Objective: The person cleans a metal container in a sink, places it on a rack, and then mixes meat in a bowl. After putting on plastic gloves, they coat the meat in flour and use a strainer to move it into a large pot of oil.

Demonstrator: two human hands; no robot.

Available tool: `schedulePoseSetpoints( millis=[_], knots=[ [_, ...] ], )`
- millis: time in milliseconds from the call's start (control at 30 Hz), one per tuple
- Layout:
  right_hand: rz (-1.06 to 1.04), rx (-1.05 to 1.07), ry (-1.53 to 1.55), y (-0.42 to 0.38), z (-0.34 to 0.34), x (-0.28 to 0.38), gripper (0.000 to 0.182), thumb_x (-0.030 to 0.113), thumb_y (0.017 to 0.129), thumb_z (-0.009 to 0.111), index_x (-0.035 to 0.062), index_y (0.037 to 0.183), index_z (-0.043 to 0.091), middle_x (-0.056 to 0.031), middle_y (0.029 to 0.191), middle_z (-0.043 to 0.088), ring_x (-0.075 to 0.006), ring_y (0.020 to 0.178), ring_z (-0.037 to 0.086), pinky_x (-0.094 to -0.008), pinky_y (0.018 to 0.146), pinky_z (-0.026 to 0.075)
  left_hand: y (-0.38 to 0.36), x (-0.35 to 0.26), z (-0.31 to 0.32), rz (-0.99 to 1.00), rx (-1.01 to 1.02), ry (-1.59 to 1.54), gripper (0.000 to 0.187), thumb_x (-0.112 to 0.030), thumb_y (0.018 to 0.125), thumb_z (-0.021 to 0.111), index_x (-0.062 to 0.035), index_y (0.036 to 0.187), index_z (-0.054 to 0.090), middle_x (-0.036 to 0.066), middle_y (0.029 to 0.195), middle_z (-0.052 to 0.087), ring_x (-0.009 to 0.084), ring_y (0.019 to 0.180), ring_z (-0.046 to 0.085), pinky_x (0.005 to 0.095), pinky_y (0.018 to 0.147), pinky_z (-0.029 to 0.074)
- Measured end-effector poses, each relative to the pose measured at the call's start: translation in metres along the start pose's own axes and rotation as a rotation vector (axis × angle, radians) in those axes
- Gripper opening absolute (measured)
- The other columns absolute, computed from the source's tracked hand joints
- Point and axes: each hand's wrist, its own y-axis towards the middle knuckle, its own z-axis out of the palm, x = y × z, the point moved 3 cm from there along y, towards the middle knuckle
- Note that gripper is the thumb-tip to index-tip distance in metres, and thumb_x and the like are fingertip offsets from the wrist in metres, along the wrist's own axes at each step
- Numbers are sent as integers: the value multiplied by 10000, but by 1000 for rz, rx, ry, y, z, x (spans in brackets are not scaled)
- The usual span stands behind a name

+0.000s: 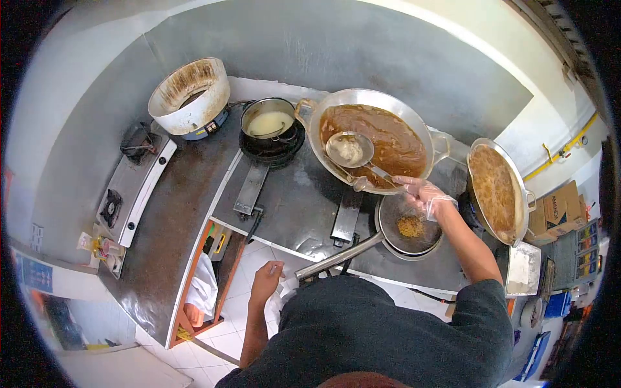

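Note:
My right hand [424, 194], in a clear plastic glove, is closed around the handle of a round strainer ladle [380, 171]. The ladle's bowl, with a pale clump [349, 149] in it, is over the brown liquid [394, 126] in a large two-handled wok [309, 123]. Below my right forearm is a long-handled strainer [343, 255] with golden crumbs [411, 226] in its mesh, resting on a pale bowl. My left hand [266, 281] hangs low beside my body, fingers curled, away from the cookware. I see nothing in it.
To the right stands a second wok [524, 200] of foamy brown liquid. Left of the large wok, a pot [266, 118] of pale liquid sits on a burner. A white drum-shaped appliance [213, 103] and a two-burner stove [139, 194] are further left. A cardboard box [559, 207] stands far right.

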Motion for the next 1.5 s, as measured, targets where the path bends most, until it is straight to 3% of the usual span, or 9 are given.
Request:
schedulePoseSetpoints(
  millis=[67,700,900,1033,1133,1167,1267,1367,1500],
  knots=[
    [8,27,115,-10,14,11,506,95,1032,508,113,1534,444,46,692,488,-64,497,445,-212,390,335,0,-4,0,-3,8,2,341,-337,1021,609,-27,1121,710,104,809,744,184,792,691,339,762,520],
    [-111,-14,-367,-26,-2,8,461,107,1051,507,104,1512,493,43,719,472,-73,553,394,-222,453,326,21,-15,17,18,60,83,359,-357,1023,599,-26,1115,705,128,836,754,249,845,719,354,825,525],
    [-80,-67,31,-26,-27,-4,496,60,1011,543,79,1504,493,48,751,519,-50,549,443,-198,447,359,25,-16,17,36,67,100,356,-364,1027,603,-35,1118,706,126,832,750,237,849,714,354,830,523],
    [-113,-235,356,-39,-36,12,593,12,937,493,78,1525,453,46,638,462,-79,448,420,-226,348,294,25,-15,16,34,68,85,343,-353,1028,610,-36,1117,706,119,834,750,223,850,709,350,829,520],
    [-253,-277,-268,-50,-75,23,592,17,934,503,71,1522,456,52,632,451,-77,462,429,-208,387,324,25,-16,16,28,74,73,341,-351,1029,609,-35,1114,706,117,833,750,215,846,703,346,826,517],
    [-346,-350,-574,-30,-111,17,534,42,959,500,32,1493,488,-29,687,580,-145,574,567,-296,521,478,24,-17,16,24,74,68,342,-352,1030,608,-35,1113,707,117,831,750,212,844,701,344,825,516],
    [-609,-700,-1444,-23,-146,28,462,43,973,485,2,1430,536,-179,902,711,-307,838,705,-427,773,551,23,-24,16,26,70,81,343,-352,1027,613,-34,1111,708,116,827,749,204,838,695,340,819,515],
    [-238,-700,-1566,-35,-115,49,396,27,963,471,-20,1336,597,-287,1174,678,-427,1114,660,-494,950,505,27,-14,19,-29,82,67,340,-347,1026,612,-34,1116,710,112,823,749,198,832,690,336,815,514],
    [-266,-572,-1496,22,-127,17,344,41,948,508,-23,1260,636,-295,1148,683,-426,1130,655,-493,937,517,25,-10,18,-17,82,27,343,-347,1027,605,-36,1127,711,114,827,749,202,840,691,337,819,514]
  ],
)
